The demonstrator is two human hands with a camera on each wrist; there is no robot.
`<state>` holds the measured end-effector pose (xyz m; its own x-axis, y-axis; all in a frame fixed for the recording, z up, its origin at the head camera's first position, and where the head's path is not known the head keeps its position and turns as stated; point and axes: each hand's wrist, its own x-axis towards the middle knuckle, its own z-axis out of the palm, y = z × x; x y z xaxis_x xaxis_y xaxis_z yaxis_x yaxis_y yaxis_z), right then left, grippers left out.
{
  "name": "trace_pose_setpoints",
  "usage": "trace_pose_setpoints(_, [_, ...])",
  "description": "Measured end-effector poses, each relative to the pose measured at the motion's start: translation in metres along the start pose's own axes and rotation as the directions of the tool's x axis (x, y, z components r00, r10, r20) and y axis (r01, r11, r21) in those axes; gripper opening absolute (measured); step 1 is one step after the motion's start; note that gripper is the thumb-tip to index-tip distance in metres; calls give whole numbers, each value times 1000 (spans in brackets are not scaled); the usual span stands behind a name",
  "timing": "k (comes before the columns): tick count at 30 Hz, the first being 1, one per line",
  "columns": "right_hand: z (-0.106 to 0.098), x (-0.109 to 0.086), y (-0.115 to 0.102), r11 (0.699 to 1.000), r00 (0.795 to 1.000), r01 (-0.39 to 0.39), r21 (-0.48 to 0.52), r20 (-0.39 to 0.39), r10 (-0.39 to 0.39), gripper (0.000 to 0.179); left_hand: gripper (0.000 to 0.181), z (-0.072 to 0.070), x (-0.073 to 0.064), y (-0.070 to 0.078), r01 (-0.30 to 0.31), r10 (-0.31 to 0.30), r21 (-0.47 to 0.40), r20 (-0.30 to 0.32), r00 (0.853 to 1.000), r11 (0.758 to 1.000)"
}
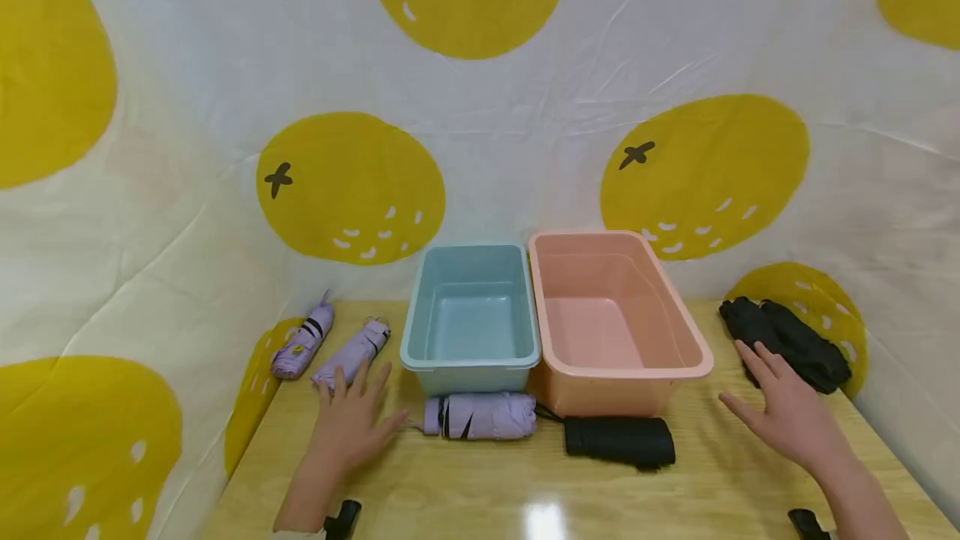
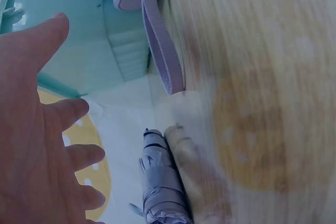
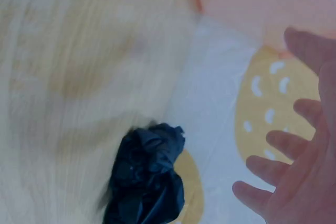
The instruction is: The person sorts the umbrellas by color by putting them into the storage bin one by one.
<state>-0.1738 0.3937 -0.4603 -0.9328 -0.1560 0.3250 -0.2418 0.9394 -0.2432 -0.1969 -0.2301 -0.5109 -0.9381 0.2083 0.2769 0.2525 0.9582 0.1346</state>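
My left hand [image 1: 351, 423], fingers spread and holding nothing, hovers over the table's left side. Its fingertips overlap the near end of a folded lavender umbrella [image 1: 352, 355] in the head view; a second lavender umbrella [image 1: 303, 343] lies farther left. To the right of that hand, a third lavender umbrella [image 1: 487, 416] lies crosswise before the blue bin, its wrist strap [image 2: 157, 40] showing in the left wrist view. Over the right side, my right hand [image 1: 797, 417] is also spread with nothing in it, its fingertips beside a crumpled black fabric bundle [image 1: 787, 342].
A light blue bin [image 1: 471, 377] and a larger pink bin [image 1: 609, 392] stand side by side at the back, both with bare insides. A folded black umbrella [image 1: 619, 442] lies before the pink one. Behind hangs a white curtain [image 1: 517, 165] printed with yellow fruit.
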Motion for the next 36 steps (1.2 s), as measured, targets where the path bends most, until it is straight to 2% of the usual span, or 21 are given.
trace_pose_setpoints(6, [-12, 5, -4, 989, 1000, -27, 147, 11, 25, 80, 77, -4, 1, 3, 5, -4, -36, 22, 1000, 999])
trace_pose_setpoints(10, [-20, 12, -9, 970, 999, -4, 243, -33, 12, 67, 76, -6, -2, 4, 0, 1, -43, 37, 999, 999])
trace_pose_setpoints(14, [-27, 23, -14, 959, 998, 1, 284, -53, 14, 62, 75, -5, -3, 2, -5, 9, -62, 57, 998, 998])
trace_pose_setpoints(21, [-41, 47, -19, 941, 998, -46, 335, 46, 32, 63, 71, -5, -6, -3, 4, 4, -92, 84, 996, 996])
trace_pose_setpoints(29, [-56, 77, -23, 925, 990, -96, 369, 131, 50, 68, 66, -4, 3, -7, -73, 79, -116, 48, 996, 991])
trace_pose_setpoints(34, [-57, 94, -27, 905, 981, -109, 412, 190, 31, 70, 58, -8, 2, -8, -92, 101, -139, 59, 993, 986])
trace_pose_setpoints(36, [-56, 101, -30, 898, 978, -113, 425, 207, 25, 72, 53, -11, 2, -6, -85, 99, -180, 70, 993, 980])
